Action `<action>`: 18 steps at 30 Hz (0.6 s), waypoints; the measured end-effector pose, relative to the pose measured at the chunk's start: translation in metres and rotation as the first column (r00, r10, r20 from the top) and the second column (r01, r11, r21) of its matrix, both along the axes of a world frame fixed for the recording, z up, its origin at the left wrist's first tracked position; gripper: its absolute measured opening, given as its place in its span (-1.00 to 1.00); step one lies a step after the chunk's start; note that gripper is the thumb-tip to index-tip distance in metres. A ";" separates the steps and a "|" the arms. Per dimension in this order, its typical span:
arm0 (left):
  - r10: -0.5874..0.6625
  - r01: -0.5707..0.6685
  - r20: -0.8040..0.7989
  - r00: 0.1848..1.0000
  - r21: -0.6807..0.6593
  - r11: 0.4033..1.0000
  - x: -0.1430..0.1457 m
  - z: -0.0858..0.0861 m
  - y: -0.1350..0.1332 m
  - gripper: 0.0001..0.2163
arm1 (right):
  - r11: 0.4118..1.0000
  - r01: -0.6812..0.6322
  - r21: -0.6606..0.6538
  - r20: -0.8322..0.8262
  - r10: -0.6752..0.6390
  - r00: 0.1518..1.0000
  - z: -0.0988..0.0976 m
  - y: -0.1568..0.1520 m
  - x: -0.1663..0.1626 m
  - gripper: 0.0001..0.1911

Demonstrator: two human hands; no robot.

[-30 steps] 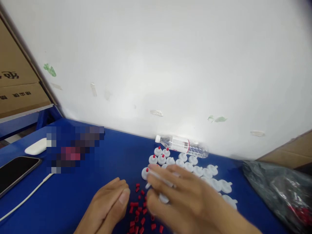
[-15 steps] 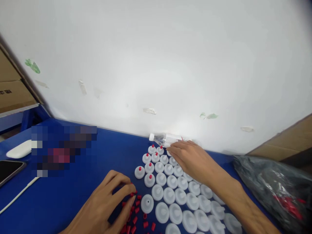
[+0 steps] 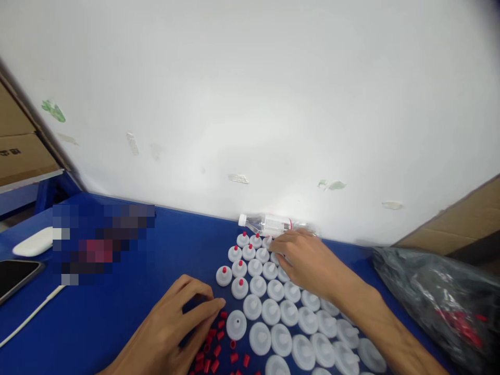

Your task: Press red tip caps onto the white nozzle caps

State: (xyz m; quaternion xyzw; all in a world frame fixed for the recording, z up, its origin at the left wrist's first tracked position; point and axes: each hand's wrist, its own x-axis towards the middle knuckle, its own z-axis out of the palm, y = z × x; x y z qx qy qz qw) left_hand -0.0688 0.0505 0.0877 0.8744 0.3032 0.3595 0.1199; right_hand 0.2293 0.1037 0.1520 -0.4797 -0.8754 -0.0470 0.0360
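Note:
Rows of white, disc-shaped plastic caps (image 3: 271,312) with pointed nozzles stand on the blue table. Several at the far left of the group carry small red tips, such as the tipped white cap (image 3: 239,287). My right hand (image 3: 302,258) reaches over the back rows, its fingers pinched at the nozzle of a white cap (image 3: 266,243); whatever is between them is hidden. Lower left, my left hand (image 3: 172,323) hovers at a scatter of small red sleeves (image 3: 216,350), thumb and forefinger drawn together. I cannot make out what they hold. One white cap (image 3: 236,325) beside it shows a dark hole.
A clear plastic bottle (image 3: 269,224) lies against the white wall (image 3: 250,104) behind the caps. On the right is a dark plastic bag (image 3: 429,297) with red pieces inside. A phone (image 3: 17,276), a white cable (image 3: 33,315) and a white rounded object (image 3: 33,242) lie left.
My left thumb and forefinger have come together and lifted slightly from the red sleeves. My right hand has shifted slightly, uncovering more of the bottle and a back-row white cap.

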 end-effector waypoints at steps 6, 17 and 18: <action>0.005 -0.005 -0.012 1.000 -0.022 1.000 0.000 0.002 -0.001 -0.68 | 1.000 -0.008 -0.010 -0.110 0.007 0.994 0.015 -0.011 -0.006 -0.72; 0.056 -0.056 -0.023 0.998 -0.006 0.998 -0.001 -0.003 0.000 -0.72 | 0.989 -0.137 -0.062 -0.275 0.115 0.954 -0.005 -0.034 -0.054 -0.94; 0.060 -0.060 -0.008 0.998 -0.023 0.998 -0.001 0.001 -0.002 -0.73 | 0.990 -0.131 -0.050 -0.302 0.110 0.947 -0.002 -0.037 -0.056 -0.94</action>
